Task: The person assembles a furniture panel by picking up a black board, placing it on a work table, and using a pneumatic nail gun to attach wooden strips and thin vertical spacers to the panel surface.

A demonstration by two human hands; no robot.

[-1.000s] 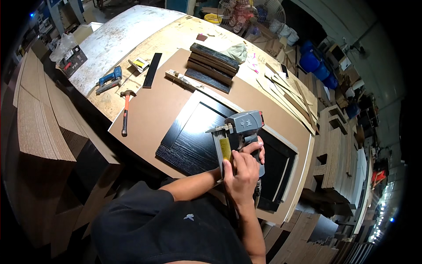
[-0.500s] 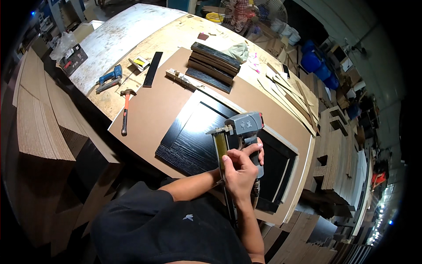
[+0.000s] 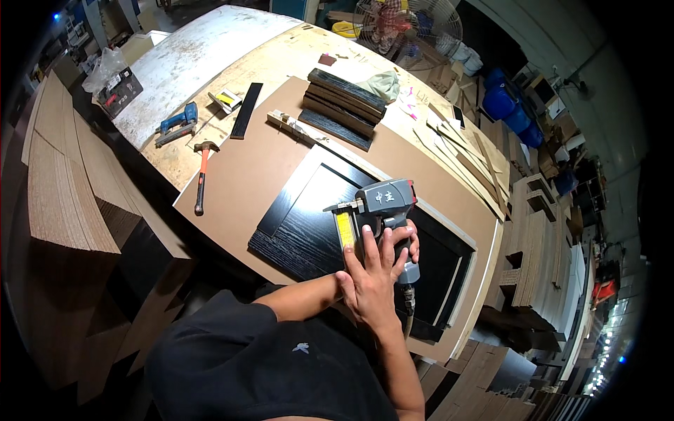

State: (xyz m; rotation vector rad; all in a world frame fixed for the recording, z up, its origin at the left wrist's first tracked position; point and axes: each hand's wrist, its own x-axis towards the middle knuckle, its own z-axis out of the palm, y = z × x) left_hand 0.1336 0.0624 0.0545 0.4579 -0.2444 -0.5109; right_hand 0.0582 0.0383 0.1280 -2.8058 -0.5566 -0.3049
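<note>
My left hand (image 3: 414, 242) is wrapped round the handle of a grey pneumatic nail gun (image 3: 386, 198), which is held above a black wood-grain panel door (image 3: 316, 235). Most of that hand is hidden behind my right hand (image 3: 372, 288). The right one has its fingers stretched out and spread, lying against the gun's magazine (image 3: 345, 228), which bears a yellow label. An air hose (image 3: 409, 309) hangs from the base of the handle. The door lies on a brown board, with a recessed centre and a raised frame.
An orange-handled hammer (image 3: 201, 182), a blue staple gun (image 3: 179, 124) and a black strip (image 3: 246, 111) lie at the left of the worktable. Black slats (image 3: 344, 105) are stacked beyond the door. Wood panels (image 3: 70, 189) stand at the left, and a large fan (image 3: 407, 31) behind.
The magazine's sliding part, drawn out towards me before, has been pushed in. My right hand has gone from a pinch on it to spread fingers. My left hand still holds the nail gun.
</note>
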